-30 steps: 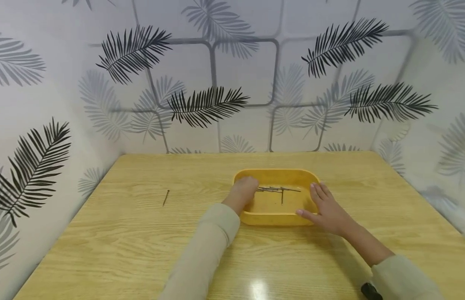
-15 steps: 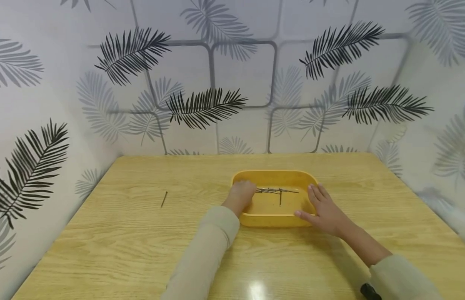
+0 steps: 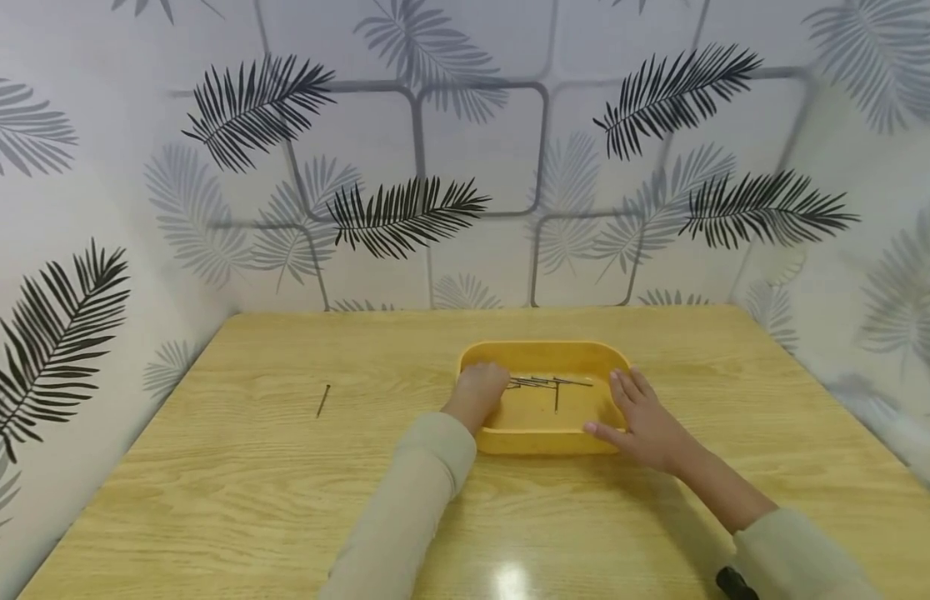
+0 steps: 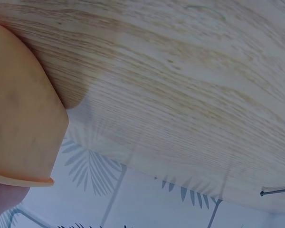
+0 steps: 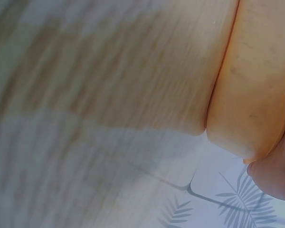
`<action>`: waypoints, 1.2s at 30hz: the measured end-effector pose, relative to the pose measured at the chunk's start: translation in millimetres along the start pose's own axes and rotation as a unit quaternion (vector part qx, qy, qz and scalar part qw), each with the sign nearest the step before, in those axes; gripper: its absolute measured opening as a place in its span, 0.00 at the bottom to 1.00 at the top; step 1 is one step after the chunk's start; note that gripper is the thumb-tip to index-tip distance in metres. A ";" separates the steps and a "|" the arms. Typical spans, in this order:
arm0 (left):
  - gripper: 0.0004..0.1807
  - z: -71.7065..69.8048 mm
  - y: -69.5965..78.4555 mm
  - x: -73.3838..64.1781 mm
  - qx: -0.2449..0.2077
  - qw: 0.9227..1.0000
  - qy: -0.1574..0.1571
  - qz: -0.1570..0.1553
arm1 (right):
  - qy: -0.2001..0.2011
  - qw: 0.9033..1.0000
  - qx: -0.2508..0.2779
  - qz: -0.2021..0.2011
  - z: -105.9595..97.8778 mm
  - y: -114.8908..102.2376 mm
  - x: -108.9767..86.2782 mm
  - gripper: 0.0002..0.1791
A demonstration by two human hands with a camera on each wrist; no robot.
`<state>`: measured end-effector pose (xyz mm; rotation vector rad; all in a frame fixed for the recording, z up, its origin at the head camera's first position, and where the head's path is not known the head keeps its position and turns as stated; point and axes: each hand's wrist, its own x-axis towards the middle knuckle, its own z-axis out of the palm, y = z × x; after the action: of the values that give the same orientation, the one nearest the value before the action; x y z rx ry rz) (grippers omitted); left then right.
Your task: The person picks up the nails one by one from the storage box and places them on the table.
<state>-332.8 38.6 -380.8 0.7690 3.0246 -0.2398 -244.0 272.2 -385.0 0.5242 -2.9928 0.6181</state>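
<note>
A yellow plastic tray [image 3: 543,442] stands on the wooden table between both hands. Inside it, several thin nails [image 3: 536,382] lie in a loose bunch, and a single nail [image 3: 557,398] points toward the front wall. My left hand [image 3: 482,392] reaches over the tray's left end with bent fingers; the fingertips and anything between them are hidden. At the right front corner, my right hand [image 3: 648,425] rests on the rim, thumb along the front edge and fingers extended over the right wall. Each wrist view shows mainly the tray's outer wall [image 4: 26,114].
One separate nail [image 3: 324,401] lies on the table [image 3: 232,492] to the left of the tray. Leaf-patterned wallpaper [image 3: 480,167] covers the walls behind and beside the table. A small black object [image 3: 735,582] shows by the right sleeve.
The whole head view has shifted slightly, so everything sits a little further left. My left hand has sunk slightly toward the tray's inside. The right hand keeps its place on the rim.
</note>
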 end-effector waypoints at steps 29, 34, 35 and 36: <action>0.07 -1.4 15.4 -3.9 -0.038 0.996 -0.049 -0.064 | -0.006 1.000 -0.007 0.009 -0.5 -1.6 0.6 0.50; 0.08 -1.4 16.4 -7.3 -0.018 0.998 -0.023 -0.054 | -0.005 1.000 -0.010 0.007 -0.2 -1.6 0.5 0.50; 0.08 -0.9 16.7 -6.5 -0.017 0.998 -0.022 -0.054 | -0.004 1.000 -0.009 0.005 -0.2 -1.5 0.5 0.50; 0.08 -1.2 17.1 -6.6 -0.016 0.998 -0.021 -0.053 | -0.004 1.000 -0.010 0.004 -0.2 -1.4 0.6 0.49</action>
<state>-318.7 50.6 -381.8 0.5951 3.0242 -0.2047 -244.1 270.8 -384.3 0.5139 -3.0060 0.5890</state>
